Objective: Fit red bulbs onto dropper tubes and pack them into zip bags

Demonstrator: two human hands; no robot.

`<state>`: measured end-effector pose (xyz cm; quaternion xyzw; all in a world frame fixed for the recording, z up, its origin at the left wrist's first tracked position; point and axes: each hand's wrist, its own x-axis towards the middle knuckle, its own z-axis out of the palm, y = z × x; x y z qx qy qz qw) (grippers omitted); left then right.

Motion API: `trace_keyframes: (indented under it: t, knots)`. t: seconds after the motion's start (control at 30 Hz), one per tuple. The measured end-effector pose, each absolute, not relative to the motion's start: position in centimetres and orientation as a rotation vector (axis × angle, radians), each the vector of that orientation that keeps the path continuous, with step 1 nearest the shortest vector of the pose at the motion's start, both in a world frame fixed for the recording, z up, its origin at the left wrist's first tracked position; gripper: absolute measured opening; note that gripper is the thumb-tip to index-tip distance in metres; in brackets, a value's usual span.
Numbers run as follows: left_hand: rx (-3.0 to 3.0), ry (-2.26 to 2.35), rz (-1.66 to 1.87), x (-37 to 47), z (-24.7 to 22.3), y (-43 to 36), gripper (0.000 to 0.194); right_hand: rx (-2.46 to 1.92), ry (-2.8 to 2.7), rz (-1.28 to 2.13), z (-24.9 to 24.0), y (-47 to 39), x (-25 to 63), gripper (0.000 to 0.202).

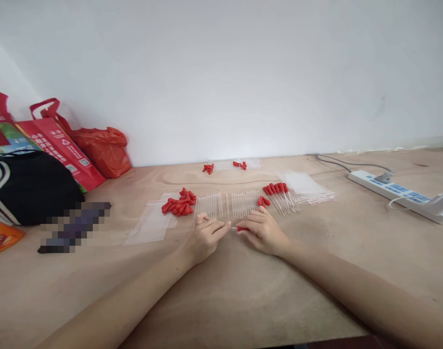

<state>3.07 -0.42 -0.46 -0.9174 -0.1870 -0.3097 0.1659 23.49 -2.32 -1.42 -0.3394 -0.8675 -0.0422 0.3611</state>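
Between my two hands lies a thin clear glass tube, level and crosswise. My left hand pinches its left end. My right hand grips a red rubber bulb at the tube's right end. Behind my hands, clear tubes stand in rows side by side on the wooden table. A pile of red bulbs sits to their left, and two loose bulbs lie by my right fingers. Several droppers with red bulbs lie to the right.
Clear plastic bags lie at left, more bags at right. Farther back are more tubes and red bulbs. A power strip with cables is at right. Red bags, a black bag and a pixelated dark object are at left.
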Motion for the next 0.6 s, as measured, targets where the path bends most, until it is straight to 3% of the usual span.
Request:
trace_keyframes:
  t: [0.6]
  knots:
    - [-2.605, -0.495, -0.890, 3.62, -0.30, -0.87, 0.026, -0.872, -2.336, -0.128, -1.41, -2.22, 22.94, 0.018]
